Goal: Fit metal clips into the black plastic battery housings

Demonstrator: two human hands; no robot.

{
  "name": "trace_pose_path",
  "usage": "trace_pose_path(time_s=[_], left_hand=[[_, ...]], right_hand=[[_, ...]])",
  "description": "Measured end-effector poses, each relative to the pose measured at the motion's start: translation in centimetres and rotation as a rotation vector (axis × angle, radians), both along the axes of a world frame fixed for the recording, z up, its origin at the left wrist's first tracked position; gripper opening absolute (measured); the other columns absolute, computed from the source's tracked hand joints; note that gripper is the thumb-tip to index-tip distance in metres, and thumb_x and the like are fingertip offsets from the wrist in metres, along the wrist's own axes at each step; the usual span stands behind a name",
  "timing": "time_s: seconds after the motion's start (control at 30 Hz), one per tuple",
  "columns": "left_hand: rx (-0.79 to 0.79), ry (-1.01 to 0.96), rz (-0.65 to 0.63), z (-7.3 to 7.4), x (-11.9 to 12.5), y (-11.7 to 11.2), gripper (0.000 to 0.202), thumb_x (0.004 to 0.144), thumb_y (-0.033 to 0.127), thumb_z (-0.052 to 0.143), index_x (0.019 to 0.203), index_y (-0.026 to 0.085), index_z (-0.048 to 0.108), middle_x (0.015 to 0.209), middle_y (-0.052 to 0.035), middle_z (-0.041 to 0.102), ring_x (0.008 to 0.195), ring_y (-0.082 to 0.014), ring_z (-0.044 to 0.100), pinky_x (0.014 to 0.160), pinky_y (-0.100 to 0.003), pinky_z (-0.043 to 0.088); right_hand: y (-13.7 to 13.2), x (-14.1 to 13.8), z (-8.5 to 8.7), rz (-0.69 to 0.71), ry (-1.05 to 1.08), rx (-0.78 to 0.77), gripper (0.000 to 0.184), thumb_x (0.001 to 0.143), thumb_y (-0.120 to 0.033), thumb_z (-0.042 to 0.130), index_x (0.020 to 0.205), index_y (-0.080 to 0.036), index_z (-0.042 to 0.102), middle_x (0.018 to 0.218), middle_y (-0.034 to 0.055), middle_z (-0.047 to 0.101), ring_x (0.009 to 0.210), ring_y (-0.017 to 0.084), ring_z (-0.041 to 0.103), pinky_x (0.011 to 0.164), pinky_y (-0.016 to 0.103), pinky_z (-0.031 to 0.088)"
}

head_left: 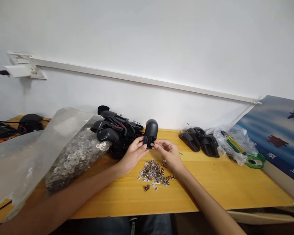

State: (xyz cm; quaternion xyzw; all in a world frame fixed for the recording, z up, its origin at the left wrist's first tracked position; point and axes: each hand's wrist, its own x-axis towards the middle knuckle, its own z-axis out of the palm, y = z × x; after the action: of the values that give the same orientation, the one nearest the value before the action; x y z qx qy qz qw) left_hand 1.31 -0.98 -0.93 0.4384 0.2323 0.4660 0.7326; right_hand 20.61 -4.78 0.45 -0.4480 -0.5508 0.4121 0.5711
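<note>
The left hand (133, 155) curls round a light, stiff black plastic housing (151, 130) (slick, best held low); the right hand (168, 153) pinches a tiny metal lug (152, 144).

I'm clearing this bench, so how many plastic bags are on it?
2. A large clear bag of metal washers lies left of the left hand; a crumpled clear bag sits right of the black plastic housings. Others may be hidden among the clutter.

Two hands (133, 155), one black housing (151, 132)
</note>
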Motion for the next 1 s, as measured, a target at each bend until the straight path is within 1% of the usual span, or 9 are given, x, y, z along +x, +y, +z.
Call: trace_pose_path(time_s=[0.1, 0.2, 0.27, 0.37, 0.47, 0.6, 0.77, 0.9, 1.0], left_hand=[[-0.004, 0.006, -0.03, -0.1, -0.1, -0.1, 0.051, 0.087, 0.036, 0.088, 0.129, 0.026, 0.062, 0.138, -0.0119, 0.069, 0.14, -0.0329, 0.061, 0.124, -0.055, 0.043], [0.008, 0.014, -0.126, 0.1, -0.2, -0.3, 0.059, 0.086, 0.036, 0.089, 0.134, 0.028, 0.056, 0.146, -0.0125, 0.066, 0.135, -0.0329, 0.066, 0.123, -0.057, 0.043], [0.03, 0.026, -0.159, 0.3, -0.2, -0.4, 0.062, 0.087, 0.035, 0.088, 0.139, 0.029, 0.054, 0.151, -0.0131, 0.064, 0.135, -0.0333, 0.067, 0.124, -0.057, 0.042], [0.091, 0.062, -0.124, 0.3, 0.0, -0.5, 0.058, 0.09, 0.036, 0.084, 0.14, 0.028, 0.057, 0.152, -0.0135, 0.063, 0.143, -0.0343, 0.06, 0.124, -0.054, 0.043], [0.148, 0.105, -0.083, 0.1, 0.3, -0.4, 0.054, 0.092, 0.037, 0.081, 0.139, 0.026, 0.059, 0.151, -0.0141, 0.064, 0.148, -0.0348, 0.054, 0.122, -0.052, 0.046], [0.207, 0.122, -0.053, -0.6, 0.6, -0.2, 0.055, 0.093, 0.035, 0.078, 0.143, 0.025, 0.056, 0.147, -0.0141, 0.066, 0.144, -0.0332, 0.057, 0.119, -0.051, 0.049], [0.263, 0.118, -0.042, -1.4, 0.8, 0.1, 0.054, 0.095, 0.034, 0.074, 0.145, 0.025, 0.054, 0.143, -0.0136, 0.069, 0.139, -0.0312, 0.06, 0.116, -0.049, 0.051], [0.291, 0.133, -0.034, -1.4, 0.8, 0.0, 0.053, 0.096, 0.033, 0.072, 0.145, 0.026, 0.053, 0.144, -0.0133, 0.068, 0.139, -0.0307, 0.06, 0.119, -0.05, 0.048], [0.299, 0.141, -0.038, -1.2, 0.8, -0.1, 0.053, 0.096, 0.033, 0.072, 0.144, 0.026, 0.054, 0.143, -0.0138, 0.068, 0.14, -0.0316, 0.06, 0.119, -0.051, 0.047]], right_hand=[[0.0, -0.2, 0.1, -0.041, 0.026, 0.024, 0.035, 0.082, -0.05, 0.088, 0.104, -0.025, 0.08, 0.101, 0.0065, 0.082, 0.093, 0.022, 0.076, 0.093, 0.04, 0.062], [-0.2, -0.2, 0.3, -0.07, 0.028, 0.037, 0.031, 0.083, -0.049, 0.087, 0.101, -0.024, 0.081, 0.098, 0.0066, 0.083, 0.09, 0.022, 0.077, 0.09, 0.039, 0.063], [-0.3, -0.3, 0.4, -0.082, 0.006, 0.041, 0.03, 0.083, -0.048, 0.086, 0.1, -0.025, 0.083, 0.099, 0.0069, 0.084, 0.09, 0.022, 0.077, 0.089, 0.04, 0.063], [-0.6, -0.7, 0.3, -0.105, -0.049, 0.042, 0.027, 0.082, -0.047, 0.085, 0.098, -0.025, 0.084, 0.099, 0.0077, 0.084, 0.09, 0.024, 0.078, 0.088, 0.041, 0.063], [-0.8, -1.4, 0.0, -0.153, -0.082, 0.011, 0.028, 0.081, -0.046, 0.084, 0.095, -0.023, 0.084, 0.094, 0.0085, 0.084, 0.085, 0.025, 0.078, 0.083, 0.041, 0.063], [-1.0, -2.2, -0.2, -0.195, -0.066, -0.032, 0.03, 0.079, -0.046, 0.083, 0.094, -0.02, 0.083, 0.092, 0.0091, 0.083, 0.082, 0.025, 0.078, 0.081, 0.04, 0.063], [-1.2, -2.6, -0.4, -0.163, -0.028, -0.068, 0.033, 0.079, -0.048, 0.084, 0.095, -0.019, 0.082, 0.09, 0.0092, 0.083, 0.079, 0.024, 0.077, 0.076, 0.037, 0.061], [-1.2, -2.5, -0.3, -0.159, -0.012, -0.085, 0.035, 0.076, -0.05, 0.086, 0.093, -0.019, 0.082, 0.088, 0.0092, 0.083, 0.077, 0.023, 0.076, 0.074, 0.036, 0.061], [-1.1, -2.4, -0.1, -0.123, 0.039, -0.115, 0.035, 0.074, -0.05, 0.088, 0.092, -0.019, 0.081, 0.088, 0.0084, 0.083, 0.077, 0.022, 0.076, 0.077, 0.036, 0.061]])
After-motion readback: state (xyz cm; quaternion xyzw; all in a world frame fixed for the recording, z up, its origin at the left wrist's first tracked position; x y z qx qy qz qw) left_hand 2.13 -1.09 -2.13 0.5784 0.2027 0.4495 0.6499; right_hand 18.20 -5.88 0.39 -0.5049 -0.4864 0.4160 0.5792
